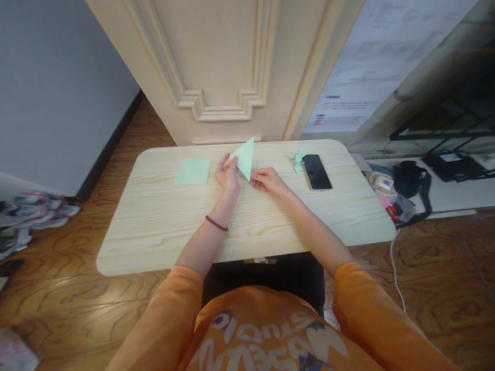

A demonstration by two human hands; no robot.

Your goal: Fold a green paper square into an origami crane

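Paper in hand: a pale green folded paper triangle (246, 156), lifted off the table (162, 226) near its far edge, one point up toward the panelled door (216, 62), the lowest point down between the two hands.

Left hand (228, 175): grasping the triangle at its left corner, thumb and fingertips pinched on the paper. A dark red bracelet (216, 223) sits on that wrist.

Right hand (267, 180): fingers curled, pinching the triangle's lower tip, knuckles resting on or just above the tabletop; which of the two I cannot tell.

Step in hand, as I judge it: a fold on the triangle is being lined up or sharpened while the paper is held in the air.

Doing it well: bring the layers edge to edge and corner to corner before pressing. Hold one corner fixed with the left pinch and let the right fingers run the crease. Laying the paper flat on the wood would likely give a cleaner line than creasing it in mid-air. Light pressure first, firm only once the edges agree.

Nearby: a flat green square sheet (192, 171) just left of the left hand. A small folded paper crane (297, 159) lies to the right, touching or just beside a black phone (317, 172) lying face up.
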